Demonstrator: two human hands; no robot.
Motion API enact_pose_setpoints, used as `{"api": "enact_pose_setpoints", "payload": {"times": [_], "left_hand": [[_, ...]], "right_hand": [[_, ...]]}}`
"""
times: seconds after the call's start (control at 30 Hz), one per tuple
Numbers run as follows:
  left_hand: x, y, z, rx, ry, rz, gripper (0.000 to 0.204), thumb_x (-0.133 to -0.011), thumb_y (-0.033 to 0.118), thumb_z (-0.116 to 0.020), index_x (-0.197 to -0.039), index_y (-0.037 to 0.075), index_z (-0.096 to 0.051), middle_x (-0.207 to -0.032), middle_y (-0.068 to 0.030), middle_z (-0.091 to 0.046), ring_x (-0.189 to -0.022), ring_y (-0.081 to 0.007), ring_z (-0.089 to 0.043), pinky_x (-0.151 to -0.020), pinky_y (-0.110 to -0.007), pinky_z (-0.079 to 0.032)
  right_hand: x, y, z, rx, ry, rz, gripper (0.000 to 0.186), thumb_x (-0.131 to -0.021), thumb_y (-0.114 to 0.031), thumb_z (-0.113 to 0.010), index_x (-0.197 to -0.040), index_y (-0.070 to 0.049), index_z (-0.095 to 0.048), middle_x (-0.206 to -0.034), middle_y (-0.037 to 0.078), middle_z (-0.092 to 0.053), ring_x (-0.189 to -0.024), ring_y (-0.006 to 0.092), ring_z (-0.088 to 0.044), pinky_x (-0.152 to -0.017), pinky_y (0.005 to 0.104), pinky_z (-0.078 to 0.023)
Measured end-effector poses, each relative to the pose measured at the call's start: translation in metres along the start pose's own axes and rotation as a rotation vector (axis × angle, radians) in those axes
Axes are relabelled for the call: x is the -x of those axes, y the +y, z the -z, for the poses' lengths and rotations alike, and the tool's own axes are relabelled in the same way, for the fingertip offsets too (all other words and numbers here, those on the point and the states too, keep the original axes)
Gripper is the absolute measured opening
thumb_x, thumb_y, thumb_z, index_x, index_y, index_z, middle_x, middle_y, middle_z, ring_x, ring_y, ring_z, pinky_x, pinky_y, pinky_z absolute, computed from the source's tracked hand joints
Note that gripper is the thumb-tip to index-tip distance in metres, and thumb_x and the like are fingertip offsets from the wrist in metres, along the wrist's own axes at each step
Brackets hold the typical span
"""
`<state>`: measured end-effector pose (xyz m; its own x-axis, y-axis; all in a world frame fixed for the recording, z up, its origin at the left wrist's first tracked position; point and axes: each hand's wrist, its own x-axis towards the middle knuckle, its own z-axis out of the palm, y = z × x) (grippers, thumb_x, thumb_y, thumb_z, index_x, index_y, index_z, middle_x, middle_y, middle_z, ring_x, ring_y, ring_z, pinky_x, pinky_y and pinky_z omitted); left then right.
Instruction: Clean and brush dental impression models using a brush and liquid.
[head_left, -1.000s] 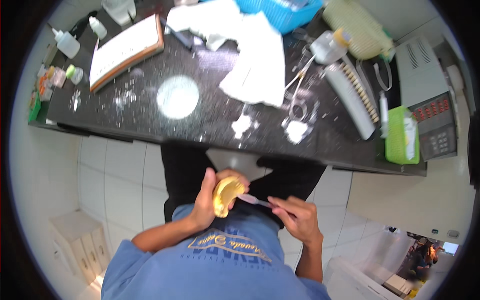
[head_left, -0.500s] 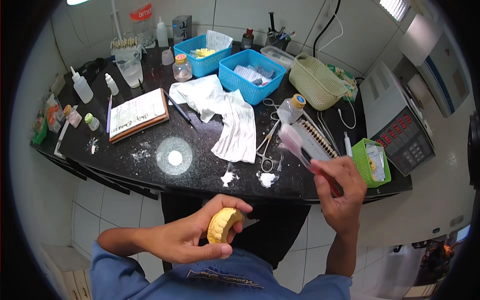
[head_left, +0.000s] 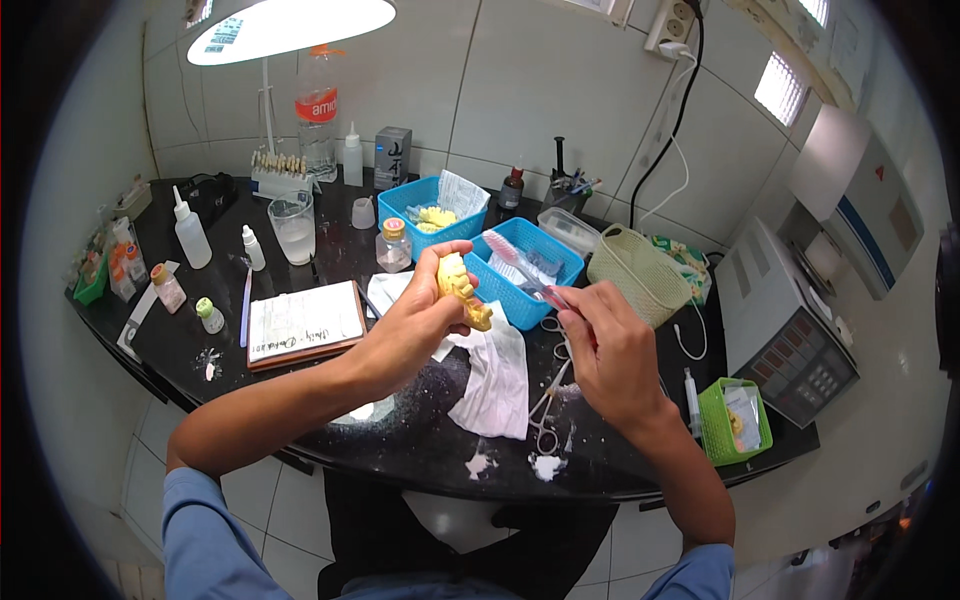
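My left hand (head_left: 410,330) grips a curved yellow dental cast (head_left: 460,290), raised above the desk with its row of teeth exposed. In my right hand (head_left: 615,350) is a toothbrush (head_left: 520,265) with a clear pinkish handle. Its pink bristled head points up and left, a short way to the right of the cast and apart from it. Below the hands lie a crumpled white cloth (head_left: 492,385) and metal locking forceps (head_left: 548,400). My right hand hides part of the desk behind it.
Two blue baskets (head_left: 545,318) and a pale green basket (head_left: 640,275) stand behind my hands. A notepad (head_left: 305,325), a bottle (head_left: 192,232) and a cup (head_left: 292,232) are left. A lamp (head_left: 290,30) hangs above. A machine (head_left: 785,330) and green basket (head_left: 735,425) stand right.
My left hand has lifted the cast up and forward over the desk. The toothbrush in my right hand has moved left, closer to the cast. The view has tilted up, showing the lamp.
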<state>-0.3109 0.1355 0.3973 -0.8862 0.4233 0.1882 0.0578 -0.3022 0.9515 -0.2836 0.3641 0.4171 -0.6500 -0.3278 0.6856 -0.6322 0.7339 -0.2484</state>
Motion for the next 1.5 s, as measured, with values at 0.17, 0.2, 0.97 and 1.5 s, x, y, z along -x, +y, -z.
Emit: {"api": "enact_pose_setpoints", "payload": {"times": [0.17,0.2,0.97,1.5], "left_hand": [[-0.004,-0.011,0.013,0.072,0.034,-0.076,0.057,-0.095,0.002,-0.059,-0.14,0.007,-0.026,-0.127,-0.0113,-0.043,-0.121,-0.0215,-0.054,-0.106,-0.037,-0.048],[-0.005,-0.01,0.015,0.13,0.063,-0.049,0.054,-0.092,0.003,-0.065,-0.133,0.006,-0.03,-0.127,-0.0127,-0.046,-0.122,-0.0242,-0.056,-0.107,-0.039,-0.049],[-0.013,-0.031,0.024,-0.662,0.17,-0.731,0.059,-0.073,-0.016,-0.066,-0.125,0.006,-0.048,-0.132,-0.0158,-0.056,-0.122,-0.0285,-0.057,-0.091,-0.034,-0.057],[-0.012,-0.033,0.027,-0.605,0.212,-0.585,0.047,-0.074,-0.015,-0.068,-0.107,0.004,-0.041,-0.124,-0.0155,-0.057,-0.115,-0.0226,-0.06,-0.098,-0.033,-0.051]], "right_hand": [[0.007,0.002,-0.011,-0.045,0.046,-0.016,0.02,-0.093,-0.005,-0.06,-0.113,0.0,-0.065,-0.086,0.013,-0.061,-0.064,0.0242,-0.062,-0.056,0.0342,-0.049],[0.01,0.002,-0.014,-0.105,0.03,-0.043,0.02,-0.094,-0.006,-0.06,-0.113,0.0,-0.065,-0.083,0.012,-0.062,-0.062,0.0224,-0.061,-0.055,0.0331,-0.048],[0.033,0.007,-0.022,0.01,0.01,0.072,0.045,-0.087,-0.003,-0.066,-0.132,-0.005,-0.061,-0.067,0.005,-0.053,-0.048,0.0169,-0.051,-0.045,0.0322,-0.043],[0.028,0.014,-0.025,-0.088,-0.09,0.044,0.04,-0.088,-0.003,-0.067,-0.128,-0.002,-0.063,-0.07,0.007,-0.057,-0.05,0.0178,-0.052,-0.046,0.0317,-0.042]]}}
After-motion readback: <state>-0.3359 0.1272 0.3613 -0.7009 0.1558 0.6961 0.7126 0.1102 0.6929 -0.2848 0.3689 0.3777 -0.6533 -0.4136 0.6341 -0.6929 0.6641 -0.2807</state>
